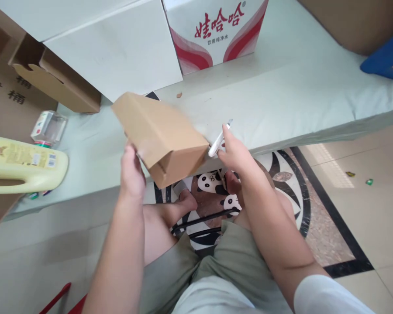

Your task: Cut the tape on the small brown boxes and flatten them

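A brown cardboard box (163, 131) is held tilted over the near edge of the table. My left hand (132, 174) grips its left side, with the fingers partly hidden behind the cardboard. My right hand (232, 150), just right of the box, is closed on a white utility knife (216, 143) whose tip points up and away from me. The knife's lower end is close to the box's right corner; whether they touch I cannot tell.
White cartons (118, 52) and a red-and-white carton (219, 35) line the back of the green-covered table (298, 87). At left are a yellow jug (52, 170), a clear bottle (54, 128) and an open cardboard box (62, 83). A blue object (386, 56) sits far right.
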Available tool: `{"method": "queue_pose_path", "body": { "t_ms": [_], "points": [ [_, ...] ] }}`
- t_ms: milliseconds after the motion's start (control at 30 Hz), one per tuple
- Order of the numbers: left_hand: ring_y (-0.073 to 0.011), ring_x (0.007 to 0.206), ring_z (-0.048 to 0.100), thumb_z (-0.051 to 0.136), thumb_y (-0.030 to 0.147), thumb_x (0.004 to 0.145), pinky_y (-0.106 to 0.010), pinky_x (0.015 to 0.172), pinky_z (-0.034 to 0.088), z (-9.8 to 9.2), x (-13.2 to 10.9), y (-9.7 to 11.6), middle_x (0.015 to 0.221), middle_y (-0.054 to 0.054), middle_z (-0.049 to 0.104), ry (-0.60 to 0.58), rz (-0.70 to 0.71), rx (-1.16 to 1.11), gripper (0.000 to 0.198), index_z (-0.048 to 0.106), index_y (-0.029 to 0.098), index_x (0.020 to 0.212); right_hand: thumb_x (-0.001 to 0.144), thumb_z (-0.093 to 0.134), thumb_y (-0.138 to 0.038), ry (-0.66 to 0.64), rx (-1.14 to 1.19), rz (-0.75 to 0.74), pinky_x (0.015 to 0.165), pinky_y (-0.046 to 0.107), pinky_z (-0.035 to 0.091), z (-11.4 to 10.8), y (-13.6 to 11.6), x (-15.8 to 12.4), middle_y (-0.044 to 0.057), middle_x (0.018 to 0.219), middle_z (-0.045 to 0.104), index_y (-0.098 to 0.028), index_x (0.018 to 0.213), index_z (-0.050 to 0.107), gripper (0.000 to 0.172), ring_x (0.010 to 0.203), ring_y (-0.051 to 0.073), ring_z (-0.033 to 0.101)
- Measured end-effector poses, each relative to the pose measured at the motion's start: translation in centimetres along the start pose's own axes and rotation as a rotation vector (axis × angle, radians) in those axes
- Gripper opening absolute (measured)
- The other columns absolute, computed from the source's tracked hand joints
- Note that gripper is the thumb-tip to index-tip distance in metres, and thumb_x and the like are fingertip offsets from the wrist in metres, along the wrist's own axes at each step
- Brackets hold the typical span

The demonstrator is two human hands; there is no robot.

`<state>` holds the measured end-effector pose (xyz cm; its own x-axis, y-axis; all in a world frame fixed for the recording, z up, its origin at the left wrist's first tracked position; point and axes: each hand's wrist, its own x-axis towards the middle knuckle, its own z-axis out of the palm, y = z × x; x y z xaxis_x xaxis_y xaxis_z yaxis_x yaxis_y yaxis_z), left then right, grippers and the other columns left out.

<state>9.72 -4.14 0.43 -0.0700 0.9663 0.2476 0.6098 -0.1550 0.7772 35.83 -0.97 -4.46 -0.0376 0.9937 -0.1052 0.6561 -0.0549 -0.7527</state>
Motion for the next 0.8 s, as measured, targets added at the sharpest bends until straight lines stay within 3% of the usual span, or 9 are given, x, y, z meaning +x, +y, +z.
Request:
{"method": "queue_pose_path", "body": {
  "t_ms": [100,167,233,333,433,533,600,667,800],
  "points": [
    [-0.0372,0.141,0.057,0.016,0.073,0.096,-0.063,0.115,0.051,-1.5,-1.5,-0.6,0.151,0.002,0.063,0.044,-0.307,-0.309,0.078,0.055,0.029,0.148,0.083,0.051,-0.014,-0.039,-0.061,0.027,0.103,0.064,0.053,0.1,-0.7,-0.1,0.025,0.155,0.054,-0.013,0.167,0.023,0.089,0.127,0.044,0.064],
    [-0.0398,0.14,0.058,0.047,0.076,0.085,-0.066,0.115,0.052,-2.0,-2.2,-1.3,0.146,0.007,0.066,0.089,-0.425,-0.307,0.071,0.059,0.036,0.143,0.086,0.05,-0.015,-0.01,-0.076,0.016,0.108,0.064,0.051,0.4,-1.2,-0.2,0.026,0.163,0.044,-0.012,0.166,0.026,0.083,0.138,0.044,0.057],
    [-0.0407,0.143,0.055,0.066,0.069,0.075,-0.069,0.121,0.047,-2.4,-2.7,-2.2,0.139,0.013,0.069,0.143,-0.457,-0.278,0.066,0.063,0.043,0.135,0.089,0.05,-0.018,0.021,-0.109,-0.006,0.114,0.065,0.046,0.7,-1.4,-0.3,0.025,0.165,0.039,-0.01,0.159,0.042,0.071,0.148,0.045,0.047],
    [-0.0415,0.148,0.048,0.072,0.067,0.07,-0.073,0.127,0.037,-2.9,-3.1,-3.2,0.136,0.019,0.069,0.157,-0.454,-0.277,0.061,0.066,0.048,0.128,0.09,0.051,-0.021,-0.004,-0.193,-0.055,0.121,0.066,0.039,1.3,-1.5,-0.4,0.024,0.16,0.049,-0.008,0.14,0.063,0.053,0.155,0.045,0.038],
    [-0.044,0.147,0.048,0.074,0.066,0.068,-0.078,0.123,0.038,-3.6,-3.5,-3.8,0.136,0.019,0.069,0.115,-0.477,-0.302,0.061,0.066,0.051,0.126,0.088,0.052,-0.02,-0.1,-0.192,-0.153,0.126,0.066,0.031,1.5,-2.3,-0.8,0.02,0.158,0.053,-0.01,0.142,0.062,0.056,0.156,0.044,0.035],
    [-0.0464,0.144,0.052,0.077,0.063,0.065,-0.081,0.115,0.044,-4.1,-3.7,-4.1,0.132,0.016,0.072,0.109,-0.501,-0.343,0.057,0.069,0.049,0.12,0.082,0.053,-0.016,-0.188,-0.063,-0.29,0.125,0.064,0.033,1.5,-3.6,-1.3,0.016,0.15,0.061,-0.013,0.142,0.059,0.06,0.147,0.04,0.048],
    [-0.0448,0.134,0.06,0.081,0.06,0.062,-0.075,0.105,0.053,-4.4,-3.7,-4.1,0.124,0.011,0.078,0.149,-0.523,-0.39,0.049,0.073,0.044,0.107,0.081,0.054,-0.016,-0.214,0.054,-0.347,0.12,0.061,0.041,1.6,-4.3,-1.6,0.014,0.14,0.067,-0.016,0.136,0.061,0.055,0.135,0.036,0.057],
    [-0.037,0.114,0.071,0.085,0.056,0.057,-0.059,0.088,0.064,-4.5,-3.7,-3.9,0.111,0.002,0.081,0.213,-0.556,-0.457,0.043,0.074,0.033,0.093,0.081,0.055,-0.019,-0.223,0.174,-0.371,0.112,0.057,0.049,1.7,-4.6,-1.8,0.014,0.136,0.068,-0.017,0.131,0.061,0.05,0.127,0.034,0.062],
    [-0.0155,0.073,0.067,0.091,0.044,0.046,-0.026,0.059,0.055,-4.5,-3.5,-3.2,0.082,-0.002,0.076,0.351,-0.618,-0.593,0.047,0.069,0.02,0.08,0.078,0.064,-0.026,-0.249,0.348,-0.397,0.099,0.052,0.057,2.0,-4.4,-2.0,0.014,0.136,0.064,-0.019,0.132,0.056,0.055,0.122,0.033,0.062]
  ]
}}
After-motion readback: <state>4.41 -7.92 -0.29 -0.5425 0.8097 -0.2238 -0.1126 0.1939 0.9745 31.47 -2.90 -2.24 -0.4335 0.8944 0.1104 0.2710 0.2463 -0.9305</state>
